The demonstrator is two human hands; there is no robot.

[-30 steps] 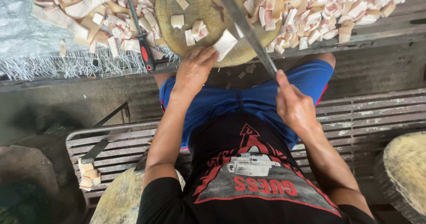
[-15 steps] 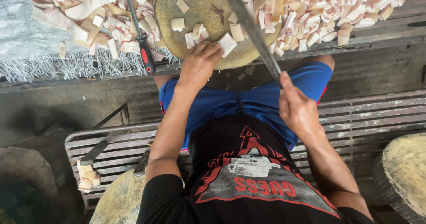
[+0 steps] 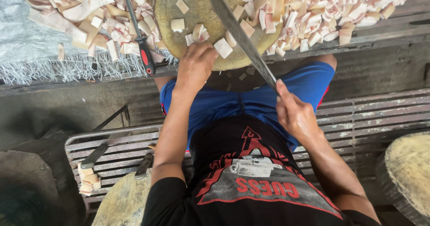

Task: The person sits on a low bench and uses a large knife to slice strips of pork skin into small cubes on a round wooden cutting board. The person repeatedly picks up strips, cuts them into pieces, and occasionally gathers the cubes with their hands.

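Soft daylight, sharp pic, dim lower-left corner.

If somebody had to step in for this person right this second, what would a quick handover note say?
Left hand: resting on the near edge of the round wooden chopping block, fingers at a few cut pieces.
Right hand: gripped round the handle of a long knife, whose blade slants up across the block.
Done: a big pile of cut pale pieces lies right of the block, and another pile to its left.
Left: only a few pieces on the block.
Nearby: a red-handled tool lies left of the block; a small stack of pieces sits on the metal bench.
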